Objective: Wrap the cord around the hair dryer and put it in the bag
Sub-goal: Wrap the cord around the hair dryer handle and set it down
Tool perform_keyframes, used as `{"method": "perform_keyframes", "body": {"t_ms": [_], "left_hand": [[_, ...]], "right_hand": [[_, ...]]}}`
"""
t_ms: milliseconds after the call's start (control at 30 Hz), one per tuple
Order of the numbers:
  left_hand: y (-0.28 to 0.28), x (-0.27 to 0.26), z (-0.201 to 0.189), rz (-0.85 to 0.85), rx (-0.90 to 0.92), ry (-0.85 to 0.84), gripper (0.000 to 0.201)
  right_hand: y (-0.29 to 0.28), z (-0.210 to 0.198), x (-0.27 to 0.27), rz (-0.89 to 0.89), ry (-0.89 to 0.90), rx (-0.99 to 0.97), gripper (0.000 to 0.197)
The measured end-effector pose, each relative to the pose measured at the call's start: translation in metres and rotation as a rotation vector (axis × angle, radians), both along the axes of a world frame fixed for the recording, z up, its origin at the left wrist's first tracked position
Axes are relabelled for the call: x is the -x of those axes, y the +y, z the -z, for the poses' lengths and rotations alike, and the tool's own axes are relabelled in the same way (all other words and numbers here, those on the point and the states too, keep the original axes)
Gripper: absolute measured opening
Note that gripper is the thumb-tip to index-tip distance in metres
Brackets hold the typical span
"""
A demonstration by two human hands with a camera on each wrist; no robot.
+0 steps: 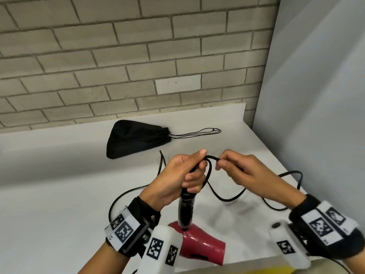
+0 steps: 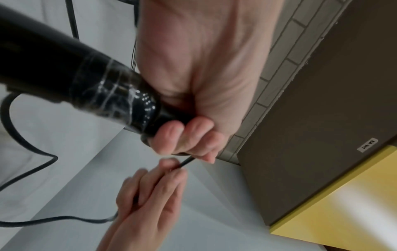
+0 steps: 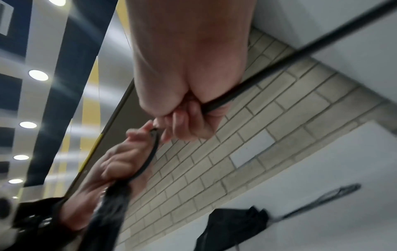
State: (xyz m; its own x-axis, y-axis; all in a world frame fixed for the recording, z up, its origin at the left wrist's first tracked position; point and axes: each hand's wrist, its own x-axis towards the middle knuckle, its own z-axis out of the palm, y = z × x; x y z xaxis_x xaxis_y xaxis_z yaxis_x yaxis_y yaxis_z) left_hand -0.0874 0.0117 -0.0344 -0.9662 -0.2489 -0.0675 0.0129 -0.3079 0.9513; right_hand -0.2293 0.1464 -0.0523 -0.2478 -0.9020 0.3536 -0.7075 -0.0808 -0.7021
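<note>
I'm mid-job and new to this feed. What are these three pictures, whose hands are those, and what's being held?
No machine here: a person's two bare hands, with a camera strapped to each wrist and a third on the head. The big picture is the head view, looking down at a white counter. The other two look along each hand. The left hand grips the black handle of a red hair dryer, whose body rests on the counter. The right hand pinches a loop of its black cord. A black drawstring bag lies by the brick wall.
</note>
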Motion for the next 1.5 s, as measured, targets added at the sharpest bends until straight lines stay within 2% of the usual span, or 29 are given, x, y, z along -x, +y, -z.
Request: {"method": "perform_keyframes", "body": {"t_ms": [100,200,367,467,567,667,700,767,800,833,900,1000,1067,1133,1266,1400,1500], "left_hand": [[-0.016,-0.010,-0.003,-0.006,-0.097,0.031,0.036],[-0.036,-0.022,-0.008,-0.029,-0.135,0.059,0.036],[-0.037,-0.023,-0.008,0.033,0.030,0.003,0.035],[-0.043,-0.025,-0.009,0.049,-0.058,0.039,0.034],[-0.060,-0.037,-0.016,0.019,-0.147,0.089,0.036],[-0.067,-0.044,-0.019,-0.013,-0.084,0.073,0.038],[-0.067,-0.045,-0.019,-0.019,-0.074,0.063,0.038],[-0.063,-0.042,-0.016,-0.041,-0.086,0.051,0.037],[-0.061,-0.040,-0.015,-0.047,-0.101,0.052,0.037],[-0.058,-0.037,-0.013,-0.048,-0.117,0.053,0.037],[-0.051,-0.029,-0.012,-0.050,-0.129,0.047,0.036],[-0.043,-0.021,-0.012,-0.055,-0.100,0.042,0.036],[-0.041,-0.019,-0.013,-0.064,-0.093,0.054,0.036],[-0.043,-0.022,-0.014,-0.080,-0.101,0.064,0.035],[-0.044,-0.026,-0.014,-0.051,-0.102,0.060,0.035],[-0.040,-0.023,-0.016,-0.007,-0.115,0.075,0.036],[-0.052,-0.028,-0.023,-0.072,-0.198,0.118,0.038]], "right_hand": [[0.027,-0.006,0.034,0.001,0.339,-0.059,0.038],[0.063,-0.013,0.071,0.101,0.419,-0.055,0.045],[0.096,-0.025,0.100,0.290,0.506,-0.045,0.046],[0.102,-0.026,0.112,0.434,0.579,-0.089,0.054],[0.116,-0.023,0.129,0.625,0.568,-0.213,0.062],[0.110,-0.015,0.131,0.747,0.504,-0.267,0.060],[0.103,-0.012,0.126,0.717,0.434,-0.370,0.058],[0.087,-0.009,0.110,0.582,0.342,-0.651,0.088],[0.079,-0.009,0.098,0.495,0.324,-0.676,0.102],[0.070,-0.013,0.085,0.432,0.309,-0.612,0.106],[0.046,-0.027,0.049,0.333,0.311,-0.338,0.095],[0.003,-0.040,-0.004,0.249,0.324,0.068,0.056],[-0.016,-0.038,-0.021,0.228,0.379,0.194,0.033],[-0.023,-0.032,-0.018,0.260,0.479,0.226,0.033],[-0.005,-0.019,0.001,0.270,0.646,0.230,0.050],[0.016,-0.003,0.015,0.135,0.670,0.270,0.033],[0.040,0.010,0.039,0.201,0.667,0.290,0.028]]}}
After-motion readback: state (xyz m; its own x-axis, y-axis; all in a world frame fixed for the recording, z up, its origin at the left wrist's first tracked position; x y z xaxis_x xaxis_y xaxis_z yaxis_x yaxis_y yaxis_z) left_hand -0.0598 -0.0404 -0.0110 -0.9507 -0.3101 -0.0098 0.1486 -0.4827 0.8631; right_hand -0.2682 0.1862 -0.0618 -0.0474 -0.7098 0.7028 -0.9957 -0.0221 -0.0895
